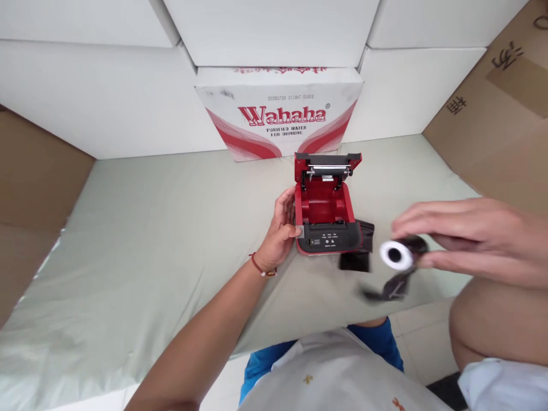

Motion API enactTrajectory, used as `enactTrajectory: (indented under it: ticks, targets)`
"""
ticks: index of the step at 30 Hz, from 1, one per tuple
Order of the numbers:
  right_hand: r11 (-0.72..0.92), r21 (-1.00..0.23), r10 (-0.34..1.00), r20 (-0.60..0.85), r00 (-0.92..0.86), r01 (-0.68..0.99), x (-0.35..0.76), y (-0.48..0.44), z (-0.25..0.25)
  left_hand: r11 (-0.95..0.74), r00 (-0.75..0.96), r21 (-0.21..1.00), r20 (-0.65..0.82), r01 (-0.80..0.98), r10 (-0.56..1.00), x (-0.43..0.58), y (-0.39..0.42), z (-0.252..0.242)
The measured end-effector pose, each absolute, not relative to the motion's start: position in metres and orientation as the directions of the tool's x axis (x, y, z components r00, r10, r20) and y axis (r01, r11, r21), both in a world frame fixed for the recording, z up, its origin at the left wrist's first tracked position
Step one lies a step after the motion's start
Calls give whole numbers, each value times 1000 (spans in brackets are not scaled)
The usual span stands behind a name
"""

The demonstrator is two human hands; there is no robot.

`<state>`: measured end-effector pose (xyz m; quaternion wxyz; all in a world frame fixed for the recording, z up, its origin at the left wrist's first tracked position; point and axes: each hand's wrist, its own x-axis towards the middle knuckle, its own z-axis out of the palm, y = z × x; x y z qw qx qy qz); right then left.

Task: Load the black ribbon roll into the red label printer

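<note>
A red and black label printer [327,237] stands on the cloth-covered table with its lid [329,165] raised. Its red paper bay is bare inside. My left hand [280,231] grips the printer's left side, the thumb on the front corner and the fingers along the wall. To the right of the printer, my right hand [475,240] pinches a label roll [402,256] with a white core end and dark outer paper. A loose dark strip [391,288] trails below the roll, blurred by motion.
A flat black piece [355,261] lies on the table against the printer's right side. Behind stands a Wahaha water carton [286,120] with white boxes [274,31] above and around it. Brown cardboard [505,108] walls the right; more cardboard [34,194] stands left. The table's front edge is near my body.
</note>
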<state>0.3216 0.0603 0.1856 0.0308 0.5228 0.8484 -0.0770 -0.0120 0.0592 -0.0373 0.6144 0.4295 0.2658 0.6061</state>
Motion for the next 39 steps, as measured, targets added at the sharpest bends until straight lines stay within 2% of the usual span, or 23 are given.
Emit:
enactTrajectory:
  ticks: [6, 12, 14, 17, 19, 21, 24, 25, 27, 30, 33, 35, 37, 39]
  targets:
    - [505, -83, 852, -107, -512, 859, 210, 84, 149, -104, 132, 854, 198, -510, 971, -12, 57, -33]
    - [462, 100, 882, -158, -445, 881, 161, 93, 129, -116, 123, 859, 204, -499, 971, -11, 59, -35]
    - [466, 110, 880, -163, -447, 878, 159, 98, 125, -114, 125, 859, 201, -498, 972, -11, 59, -36]
    - [508, 15, 849, -178, -498, 861, 161, 108, 117, -115, 130, 858, 206, -501, 970, -11, 59, -37]
    - [535, -105, 824, -152, -545, 838, 167, 111, 112, -124, 131, 858, 215, -498, 968, -11, 59, -37]
    - [569, -279, 791, -72, -607, 774, 178, 107, 109, -134, 125, 858, 224, -497, 967, -11, 59, -36]
    - [655, -497, 702, 120, -702, 570, 197, 84, 109, -145, 116, 857, 230, -494, 966, -11, 59, -37]
    - [694, -513, 665, 188, -723, 505, 203, 74, 108, -146, 114, 857, 230, -494, 966, -10, 59, -37]
    - [767, -471, 603, 295, -741, 436, 213, 53, 105, -147, 112, 858, 230, -491, 967, -10, 58, -37]
    - [816, -376, 569, 388, -725, 439, 219, 27, 95, -170, 89, 879, 232, -446, 969, -9, 52, -34]
    - [820, -320, 571, 435, -696, 474, 223, 11, 83, -252, -25, 941, 253, -226, 967, -11, 37, -25]
    - [821, -299, 571, 461, -679, 487, 226, 4, 76, -356, -167, 930, 367, 90, 915, -13, 24, -15]
    - [810, -295, 584, 494, -644, 507, 229, -2, 70, -465, -216, 794, 571, 392, 792, -13, 10, -4]
    - [781, -290, 612, 528, -588, 553, 231, -7, 65, -584, -105, 576, 758, 572, 644, -10, -1, 8]
